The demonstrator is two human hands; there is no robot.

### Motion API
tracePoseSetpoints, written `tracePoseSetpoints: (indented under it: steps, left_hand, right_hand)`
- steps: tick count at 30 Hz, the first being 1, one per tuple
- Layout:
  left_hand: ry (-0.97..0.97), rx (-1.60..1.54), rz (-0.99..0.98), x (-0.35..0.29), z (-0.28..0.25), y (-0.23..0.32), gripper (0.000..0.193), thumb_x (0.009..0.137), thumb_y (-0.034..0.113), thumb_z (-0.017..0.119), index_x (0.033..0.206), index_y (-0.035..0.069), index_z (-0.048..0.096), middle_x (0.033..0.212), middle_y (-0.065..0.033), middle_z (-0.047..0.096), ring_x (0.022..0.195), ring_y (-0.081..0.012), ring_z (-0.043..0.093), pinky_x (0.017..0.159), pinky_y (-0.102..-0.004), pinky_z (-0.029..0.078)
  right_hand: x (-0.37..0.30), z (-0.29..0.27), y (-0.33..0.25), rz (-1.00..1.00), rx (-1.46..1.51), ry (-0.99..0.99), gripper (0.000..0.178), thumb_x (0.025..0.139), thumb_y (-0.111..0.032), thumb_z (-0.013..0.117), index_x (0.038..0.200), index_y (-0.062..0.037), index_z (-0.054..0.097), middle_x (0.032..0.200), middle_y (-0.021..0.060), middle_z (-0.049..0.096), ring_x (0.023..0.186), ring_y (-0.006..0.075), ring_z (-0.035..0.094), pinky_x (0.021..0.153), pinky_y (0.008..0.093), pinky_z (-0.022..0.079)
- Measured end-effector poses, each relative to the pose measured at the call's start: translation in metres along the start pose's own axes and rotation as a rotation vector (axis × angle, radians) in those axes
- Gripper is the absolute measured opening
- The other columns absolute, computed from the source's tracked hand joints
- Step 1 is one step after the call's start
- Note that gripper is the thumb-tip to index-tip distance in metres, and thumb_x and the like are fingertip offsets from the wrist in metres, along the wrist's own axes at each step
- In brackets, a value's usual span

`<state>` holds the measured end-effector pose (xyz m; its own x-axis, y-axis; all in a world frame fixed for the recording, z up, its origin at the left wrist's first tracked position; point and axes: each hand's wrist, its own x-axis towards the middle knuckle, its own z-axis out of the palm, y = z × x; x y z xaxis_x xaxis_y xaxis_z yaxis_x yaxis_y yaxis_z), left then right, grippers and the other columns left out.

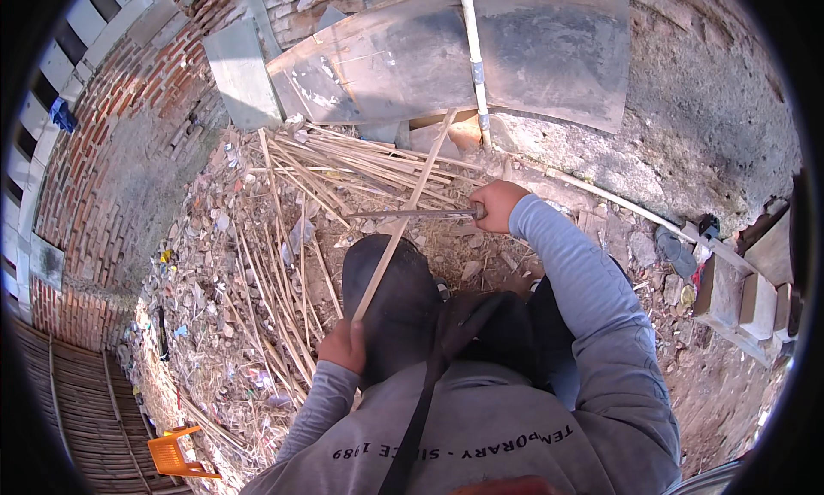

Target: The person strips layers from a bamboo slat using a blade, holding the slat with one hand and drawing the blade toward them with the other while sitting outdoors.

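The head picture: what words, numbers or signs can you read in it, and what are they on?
Grey sweatshirt: dark printed lettering with a number, upside down in this view; it's readable, but I won't copy it out.
Blade and pale strip: I see no writing.
Orange chair: none that I can see.
Litter on the ground: any print is too small to read.
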<state>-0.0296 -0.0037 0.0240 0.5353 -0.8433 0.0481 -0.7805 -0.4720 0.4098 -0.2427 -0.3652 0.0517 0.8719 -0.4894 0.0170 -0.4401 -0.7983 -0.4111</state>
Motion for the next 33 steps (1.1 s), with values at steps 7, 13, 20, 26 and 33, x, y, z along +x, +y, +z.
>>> tracePoseSetpoints:
  steps: [7, 13, 20, 26, 33]
  left_hand:
    - [0.008, 0.009, -0.004, -0.001, 0.000, -0.001, 0.035, 0.097, 0.036, 0.043, 0.088, 0.004, 0.053, 0.069, -0.0264, 0.060, 0.066, -0.0477, 0.059, 0.061, -0.0566, 0.044]
    - [0.011, 0.046, -0.020, 0.002, 0.002, -0.002, 0.038, 0.097, 0.038, 0.043, 0.086, 0.004, 0.052, 0.070, -0.0267, 0.060, 0.067, -0.0479, 0.059, 0.061, -0.0571, 0.044]
    - [-0.011, 0.073, -0.088, 0.004, 0.003, -0.001, 0.039, 0.096, 0.040, 0.045, 0.087, 0.003, 0.053, 0.073, -0.0266, 0.061, 0.070, -0.0484, 0.060, 0.064, -0.0576, 0.045]
    - [0.007, 0.064, -0.086, 0.005, 0.005, -0.001, 0.039, 0.096, 0.039, 0.045, 0.088, 0.002, 0.055, 0.075, -0.0268, 0.062, 0.072, -0.0481, 0.060, 0.066, -0.0574, 0.045]
    - [-0.017, 0.076, -0.101, 0.006, 0.004, -0.002, 0.039, 0.096, 0.038, 0.045, 0.086, 0.001, 0.054, 0.076, -0.0270, 0.062, 0.073, -0.0476, 0.060, 0.066, -0.0560, 0.045]
  right_hand:
    - [0.000, -0.007, -0.024, 0.024, -0.038, -0.037, 0.023, 0.072, -0.027, 0.069, 0.086, -0.0088, 0.067, 0.084, 0.0145, 0.068, 0.085, 0.0349, 0.065, 0.079, 0.0439, 0.052]
    - [0.002, -0.013, -0.017, 0.055, -0.055, -0.075, 0.023, 0.072, -0.027, 0.069, 0.087, -0.0088, 0.067, 0.087, 0.0157, 0.068, 0.088, 0.0349, 0.065, 0.080, 0.0440, 0.052]
    - [0.004, -0.004, -0.007, 0.123, 0.040, -0.068, 0.029, 0.073, -0.029, 0.070, 0.093, -0.0080, 0.068, 0.090, 0.0175, 0.068, 0.090, 0.0358, 0.064, 0.082, 0.0436, 0.052]
    - [0.005, 0.003, -0.011, 0.031, 0.037, 0.008, 0.027, 0.074, -0.028, 0.069, 0.091, -0.0070, 0.066, 0.081, 0.0168, 0.067, 0.083, 0.0363, 0.064, 0.076, 0.0441, 0.051]
    - [0.004, -0.012, -0.016, 0.084, -0.012, -0.076, 0.024, 0.072, -0.024, 0.067, 0.090, -0.0077, 0.066, 0.088, 0.0155, 0.068, 0.089, 0.0350, 0.065, 0.082, 0.0434, 0.052]
